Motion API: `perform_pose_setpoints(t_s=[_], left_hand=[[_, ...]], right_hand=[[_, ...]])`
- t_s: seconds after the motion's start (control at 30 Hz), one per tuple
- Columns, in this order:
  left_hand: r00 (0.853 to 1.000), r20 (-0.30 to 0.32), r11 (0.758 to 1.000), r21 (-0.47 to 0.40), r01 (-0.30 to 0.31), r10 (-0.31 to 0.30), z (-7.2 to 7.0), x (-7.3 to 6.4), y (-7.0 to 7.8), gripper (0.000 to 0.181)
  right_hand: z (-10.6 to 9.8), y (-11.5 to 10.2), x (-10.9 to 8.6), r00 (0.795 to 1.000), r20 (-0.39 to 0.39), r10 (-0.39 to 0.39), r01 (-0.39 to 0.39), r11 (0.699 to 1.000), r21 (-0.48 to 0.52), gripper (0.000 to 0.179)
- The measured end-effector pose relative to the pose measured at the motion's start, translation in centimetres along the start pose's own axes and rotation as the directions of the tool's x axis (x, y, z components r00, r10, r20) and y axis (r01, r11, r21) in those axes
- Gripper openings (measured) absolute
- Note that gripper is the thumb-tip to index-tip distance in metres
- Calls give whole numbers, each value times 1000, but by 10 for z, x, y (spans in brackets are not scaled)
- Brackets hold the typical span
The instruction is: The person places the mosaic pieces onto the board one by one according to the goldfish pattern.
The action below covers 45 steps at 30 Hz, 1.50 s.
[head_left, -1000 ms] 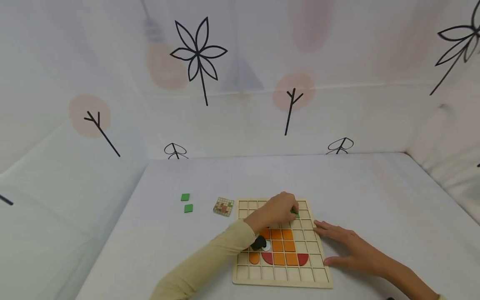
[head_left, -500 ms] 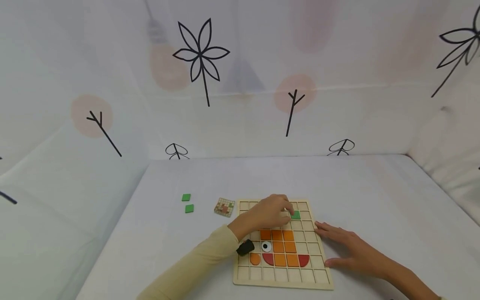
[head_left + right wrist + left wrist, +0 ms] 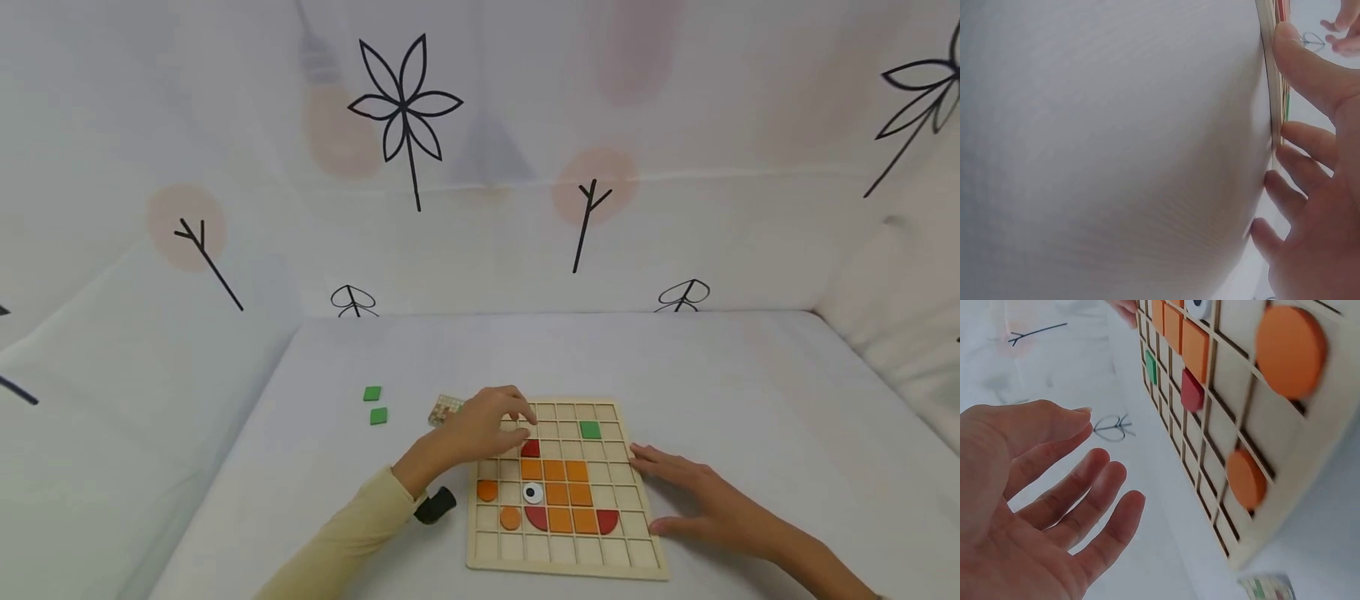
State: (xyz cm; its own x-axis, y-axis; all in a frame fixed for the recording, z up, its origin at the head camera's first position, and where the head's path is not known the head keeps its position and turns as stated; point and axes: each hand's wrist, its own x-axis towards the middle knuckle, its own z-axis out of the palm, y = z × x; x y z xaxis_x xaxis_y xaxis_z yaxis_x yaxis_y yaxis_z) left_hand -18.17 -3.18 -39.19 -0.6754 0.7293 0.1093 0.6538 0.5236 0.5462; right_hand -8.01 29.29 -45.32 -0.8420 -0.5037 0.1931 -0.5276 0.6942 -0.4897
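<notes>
A wooden grid board [image 3: 567, 552] lies on the table with coloured pieces in its cells. My left hand [image 3: 480, 427] hovers over its far left part, fingers loosely bent and holding nothing, as the left wrist view confirms. A green square tile [image 3: 590, 430] sits in a cell near the far right corner. Close by the left thumb is a red rounded piece [image 3: 530, 448]. Orange squares [image 3: 554, 471], an eye disc [image 3: 532, 492], two orange rounded pieces [image 3: 510, 518] and more red rounded pieces [image 3: 608, 522] fill other cells. My right hand [image 3: 701, 500] touches the board's right edge with extended fingers.
Two loose green tiles, one farther [image 3: 372, 393] and one nearer [image 3: 378, 416], lie left of the board. A small pattern card [image 3: 442, 409] is partly covered by the left hand. White printed cloth [image 3: 480, 250] walls the table's back and sides.
My left hand let go of the green tile, which stays in its cell, and moved left across the board, partly covering the card. The right hand has stayed at the board's edge.
</notes>
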Motion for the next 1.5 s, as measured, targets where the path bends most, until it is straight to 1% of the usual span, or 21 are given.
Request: perform_pose_setpoints(t_s=[0.07, 0.13, 0.27, 0.4, 0.47, 0.53, 0.6, 0.7, 0.77, 0.9, 1.0, 1.07, 1.13, 1.27, 1.37, 1.5], left_hand=[[1000, -25, 1000, -10, 18, -18, -6, -10, -5, 15], [998, -46, 999, -9, 35, -35, -11, -19, -10, 15], [994, -86, 997, -6, 72, -72, -22, -37, -22, 15], [987, -143, 997, -26, 69, -72, -34, -52, -31, 14], [982, -177, 998, -15, 59, -61, -38, -58, -36, 12], [976, -203, 997, -11, 75, -76, -42, -65, -40, 11], [971, -217, 994, 3, 107, -104, -46, -72, -44, 10], [963, -216, 986, 12, 165, -159, -52, -83, -48, 12], [959, -220, 982, 11, 187, -180, -55, -89, -52, 14], [947, -244, 976, 5, 217, -209, -59, -101, -62, 16], [937, -265, 973, -11, 232, -227, -61, -108, -72, 16], [930, -282, 970, -18, 241, -237, -61, -111, -80, 17], [924, -301, 969, -6, 247, -238, -62, -114, -87, 17], [913, -327, 965, 12, 262, -244, -64, -118, -101, 19], [908, -325, 960, 4, 279, -263, -66, -120, -111, 21], [899, -307, 947, -30, 320, -313, -65, -122, -123, 25]], right_hand=[[0, -1, 1, 1000, 11, -6, 6, 1000, -5, 69], [0, -2, 1, 1000, 23, 7, -7, 1000, -8, 70], [-1, -1, 0, 1000, 25, 13, -12, 999, -33, 71], [1, 1, 0, 1000, 6, -7, 7, 999, -31, 70], [1, 2, 0, 1000, -1, -16, 16, 1000, -22, 70], [2, 2, 1, 1000, -3, -24, 24, 1000, -20, 70], [2, 2, 1, 1000, -3, -17, 17, 1000, -4, 70], [2, 2, 1, 1000, 8, -11, 11, 1000, 0, 70], [2, 2, 2, 1000, 14, 4, -4, 1000, 3, 70], [1, 0, 1, 1000, 15, 23, -23, 999, -30, 71], [0, -1, 1, 1000, 19, 22, -21, 999, -38, 71], [0, -1, 0, 1000, 17, 20, -20, 1000, -23, 71], [0, -1, 0, 1000, 26, 17, -17, 1000, -19, 71], [0, -1, 0, 999, 22, 38, -37, 999, -25, 71], [1, -2, 1, 999, 16, 41, -41, 998, -37, 71], [0, -2, 1, 1000, -1, 9, -9, 999, -31, 69]])
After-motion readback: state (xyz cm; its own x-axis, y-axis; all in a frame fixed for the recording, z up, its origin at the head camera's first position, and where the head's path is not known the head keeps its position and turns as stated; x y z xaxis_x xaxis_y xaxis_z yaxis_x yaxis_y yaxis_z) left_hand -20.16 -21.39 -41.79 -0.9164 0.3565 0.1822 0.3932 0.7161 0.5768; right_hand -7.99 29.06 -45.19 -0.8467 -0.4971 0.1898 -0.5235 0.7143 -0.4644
